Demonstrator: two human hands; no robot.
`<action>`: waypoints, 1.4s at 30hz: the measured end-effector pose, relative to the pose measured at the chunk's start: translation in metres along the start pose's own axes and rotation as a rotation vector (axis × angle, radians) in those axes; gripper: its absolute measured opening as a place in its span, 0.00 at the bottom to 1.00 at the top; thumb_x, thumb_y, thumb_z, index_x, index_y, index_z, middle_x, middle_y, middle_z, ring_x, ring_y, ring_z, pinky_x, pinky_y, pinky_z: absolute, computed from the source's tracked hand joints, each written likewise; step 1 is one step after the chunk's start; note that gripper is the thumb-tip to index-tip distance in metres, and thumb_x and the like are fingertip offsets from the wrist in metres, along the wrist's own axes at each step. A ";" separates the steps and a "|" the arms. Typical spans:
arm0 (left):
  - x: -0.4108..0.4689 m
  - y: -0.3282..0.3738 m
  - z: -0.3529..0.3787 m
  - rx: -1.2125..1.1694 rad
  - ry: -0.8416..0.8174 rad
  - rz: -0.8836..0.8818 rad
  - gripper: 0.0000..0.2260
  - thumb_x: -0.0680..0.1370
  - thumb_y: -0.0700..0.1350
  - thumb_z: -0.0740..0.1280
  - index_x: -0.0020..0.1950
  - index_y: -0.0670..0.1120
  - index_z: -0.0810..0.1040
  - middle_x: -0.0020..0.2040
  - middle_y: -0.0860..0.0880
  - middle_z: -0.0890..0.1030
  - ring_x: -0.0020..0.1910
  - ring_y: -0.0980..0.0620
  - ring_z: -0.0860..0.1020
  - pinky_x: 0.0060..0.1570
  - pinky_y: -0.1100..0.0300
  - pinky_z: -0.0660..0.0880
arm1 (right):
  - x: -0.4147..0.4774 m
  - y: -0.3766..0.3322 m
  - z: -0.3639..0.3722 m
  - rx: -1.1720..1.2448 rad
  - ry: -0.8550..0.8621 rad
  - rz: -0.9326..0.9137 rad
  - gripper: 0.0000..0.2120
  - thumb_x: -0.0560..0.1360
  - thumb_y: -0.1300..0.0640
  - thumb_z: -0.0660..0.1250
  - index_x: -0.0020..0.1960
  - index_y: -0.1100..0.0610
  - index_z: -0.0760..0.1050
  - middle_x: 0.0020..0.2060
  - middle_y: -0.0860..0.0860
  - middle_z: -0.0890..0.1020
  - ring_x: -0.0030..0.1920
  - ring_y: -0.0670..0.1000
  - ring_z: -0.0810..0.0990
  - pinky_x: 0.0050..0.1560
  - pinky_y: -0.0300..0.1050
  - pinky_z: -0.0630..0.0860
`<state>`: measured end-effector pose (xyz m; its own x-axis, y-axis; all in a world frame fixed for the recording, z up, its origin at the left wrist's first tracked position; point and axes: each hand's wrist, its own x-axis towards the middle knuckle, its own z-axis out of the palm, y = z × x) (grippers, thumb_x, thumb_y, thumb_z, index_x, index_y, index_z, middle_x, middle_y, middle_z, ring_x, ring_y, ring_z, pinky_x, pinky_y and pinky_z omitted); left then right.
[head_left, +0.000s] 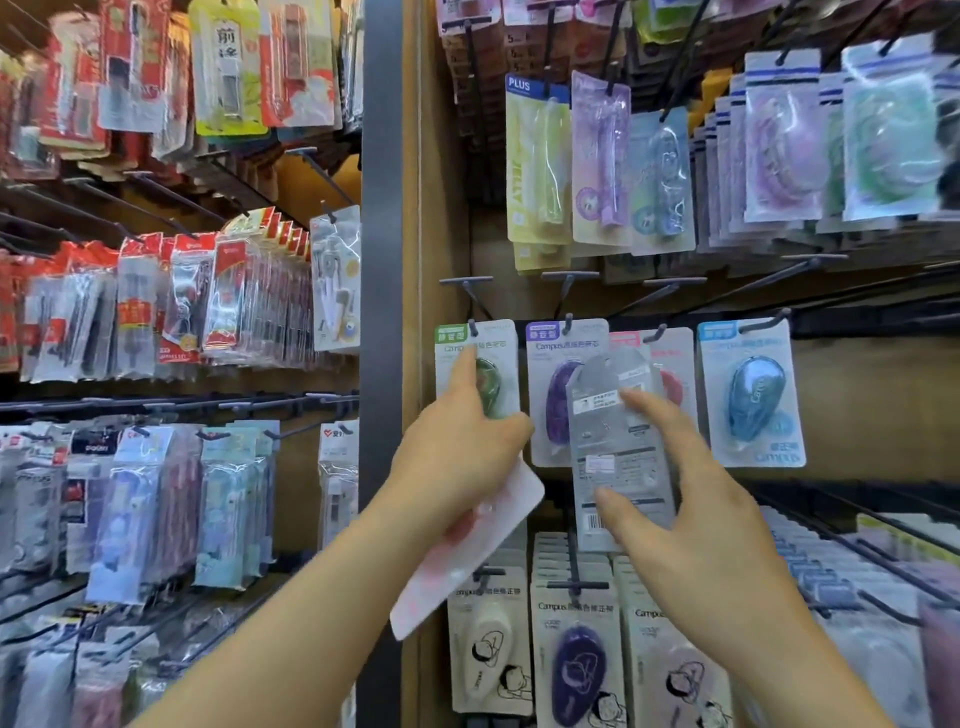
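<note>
My right grip (691, 514) pinches grey pack (618, 436) back-out, likely to hang; left grip (457, 452) clasps pink pack (467, 566), forefinger on green pack (504, 358).

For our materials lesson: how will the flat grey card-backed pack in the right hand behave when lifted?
Probably stiffish: the flat grey card-backed pack stands unbent in the right hand. Likely light: fingertips carry it. Glossy sheen suggests slipperiness.

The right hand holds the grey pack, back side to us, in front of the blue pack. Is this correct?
No. In the head view the right hand holds the grey pack, back side to us, in front of the purple pack and the pink pack; the blue pack hangs uncovered further right.
</note>
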<state>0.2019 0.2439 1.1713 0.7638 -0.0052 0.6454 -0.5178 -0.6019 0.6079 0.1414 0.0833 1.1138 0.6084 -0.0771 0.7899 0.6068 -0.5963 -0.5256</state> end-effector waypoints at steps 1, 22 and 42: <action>0.009 0.004 0.003 -0.014 -0.015 -0.017 0.35 0.77 0.48 0.63 0.79 0.60 0.48 0.66 0.51 0.75 0.57 0.48 0.76 0.57 0.53 0.72 | -0.003 0.001 -0.003 0.073 0.008 0.020 0.35 0.75 0.57 0.71 0.67 0.27 0.58 0.50 0.23 0.75 0.49 0.27 0.75 0.44 0.24 0.71; -0.098 0.034 0.012 -0.666 -0.339 0.034 0.23 0.74 0.59 0.65 0.26 0.47 0.66 0.24 0.47 0.62 0.24 0.52 0.58 0.23 0.64 0.58 | -0.043 0.018 0.001 -0.568 0.575 -0.601 0.18 0.78 0.59 0.65 0.66 0.49 0.77 0.71 0.54 0.72 0.72 0.58 0.68 0.59 0.58 0.65; -0.137 0.100 0.111 -0.941 -0.217 -0.103 0.26 0.75 0.59 0.69 0.37 0.36 0.73 0.29 0.44 0.72 0.29 0.51 0.73 0.33 0.61 0.72 | -0.114 0.044 -0.161 0.565 -0.068 0.308 0.21 0.72 0.61 0.75 0.55 0.41 0.71 0.46 0.48 0.86 0.42 0.59 0.85 0.36 0.46 0.80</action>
<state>0.0881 0.0954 1.0923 0.8285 -0.1918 0.5260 -0.4686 0.2768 0.8389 0.0167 -0.0627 1.0519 0.8175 -0.1157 0.5642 0.5636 -0.0406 -0.8250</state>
